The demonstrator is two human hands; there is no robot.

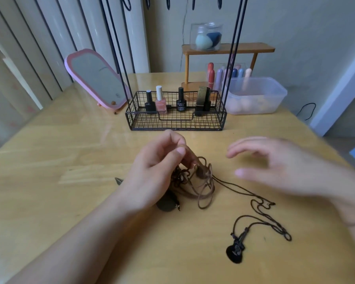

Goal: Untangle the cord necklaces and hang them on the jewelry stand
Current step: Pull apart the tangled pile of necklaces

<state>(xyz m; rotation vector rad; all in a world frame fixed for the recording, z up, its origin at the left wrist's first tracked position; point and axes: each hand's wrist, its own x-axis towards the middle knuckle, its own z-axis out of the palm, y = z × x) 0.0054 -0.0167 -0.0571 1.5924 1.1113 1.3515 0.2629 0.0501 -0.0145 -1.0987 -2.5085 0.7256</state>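
We see the left hand over the middle of the pale wooden table, thumb & fingers pinched together on a knotted bunch of brown cord necklaces, lifting part of it just off the wood. A round brown pendant sits in the knot right by the fingertips. A dark oval pendant lies on the table under the left wrist. The right hand hovers nearby w/ fingers spread apart, holding nothing; it's blurred.

A thin dark cord trails from the tangle toward the near right, where a black guitar-shaped pendant lies flat w/ its own loop of cord.

Behind the hands stands the black wire jewelry stand: basket base w/ nail polish bottles inside, thin uprights going up out of view. A pink-framed mirror leans at the back left, a clear plastic tub at the back right.
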